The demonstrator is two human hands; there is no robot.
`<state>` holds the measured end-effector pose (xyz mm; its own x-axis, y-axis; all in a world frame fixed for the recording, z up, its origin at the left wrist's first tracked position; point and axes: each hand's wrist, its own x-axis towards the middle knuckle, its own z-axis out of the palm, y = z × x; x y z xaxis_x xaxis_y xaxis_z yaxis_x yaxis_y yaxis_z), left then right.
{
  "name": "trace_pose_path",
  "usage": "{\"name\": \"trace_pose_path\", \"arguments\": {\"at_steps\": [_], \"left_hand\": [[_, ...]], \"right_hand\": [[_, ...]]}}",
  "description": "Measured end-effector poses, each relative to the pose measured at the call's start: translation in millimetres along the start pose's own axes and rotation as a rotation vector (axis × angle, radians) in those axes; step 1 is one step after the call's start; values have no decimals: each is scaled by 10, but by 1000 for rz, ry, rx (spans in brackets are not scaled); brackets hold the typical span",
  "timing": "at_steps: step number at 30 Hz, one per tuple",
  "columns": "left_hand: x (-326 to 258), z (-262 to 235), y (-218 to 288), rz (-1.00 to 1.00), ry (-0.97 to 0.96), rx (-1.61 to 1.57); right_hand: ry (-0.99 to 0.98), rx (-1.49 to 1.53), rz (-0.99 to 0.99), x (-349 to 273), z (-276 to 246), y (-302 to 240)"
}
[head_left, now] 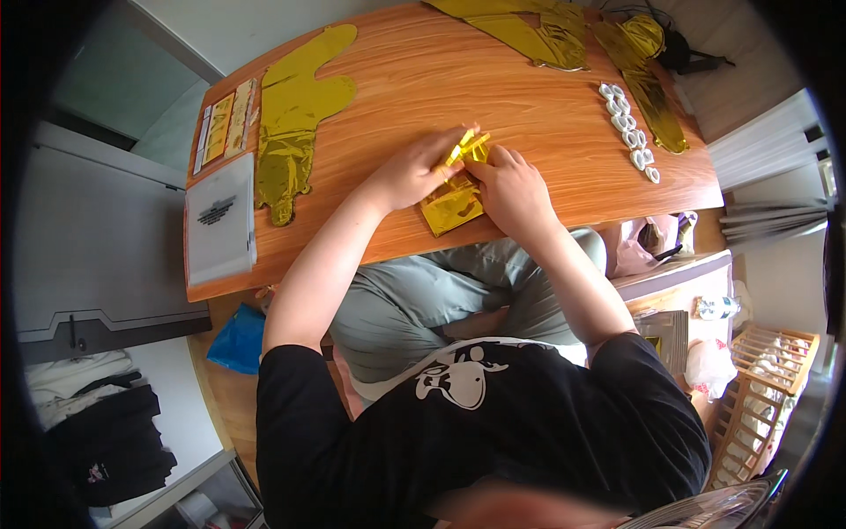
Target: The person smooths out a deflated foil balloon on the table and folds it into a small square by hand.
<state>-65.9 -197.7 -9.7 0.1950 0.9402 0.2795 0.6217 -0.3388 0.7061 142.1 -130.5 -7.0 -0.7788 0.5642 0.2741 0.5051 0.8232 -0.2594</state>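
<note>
A shiny gold foil balloon (453, 210), flat and folded into a small piece, lies near the table's front edge between my hands. My left hand (412, 173) grips its upper part, where a crumpled fold stands up off the table. From the other side my right hand (515, 190) is closed on the foil, fingers curled and thumb side against it. My fingertips are partly hidden by the foil. Left of my hands lies a larger flat gold foil balloon (295, 110), and another gold foil balloon (529, 26) is spread at the far edge.
On the right lie a long gold foil strip (650, 93) and several small white rings (629, 137) in rows. A stack of clear plastic bags (220, 234) and a printed card (216, 130) lie at the left edge. A black cable device (683, 53) sits far right.
</note>
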Motion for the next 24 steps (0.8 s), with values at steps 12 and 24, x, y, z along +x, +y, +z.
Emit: {"name": "trace_pose_path", "arguments": {"at_steps": [12,24], "left_hand": [[33,15,48,81,-68,245],[33,30,27,105,-105,276]], "right_hand": [[152,489,179,-292,-255,139],[291,161,37,-381,-142,164]]}}
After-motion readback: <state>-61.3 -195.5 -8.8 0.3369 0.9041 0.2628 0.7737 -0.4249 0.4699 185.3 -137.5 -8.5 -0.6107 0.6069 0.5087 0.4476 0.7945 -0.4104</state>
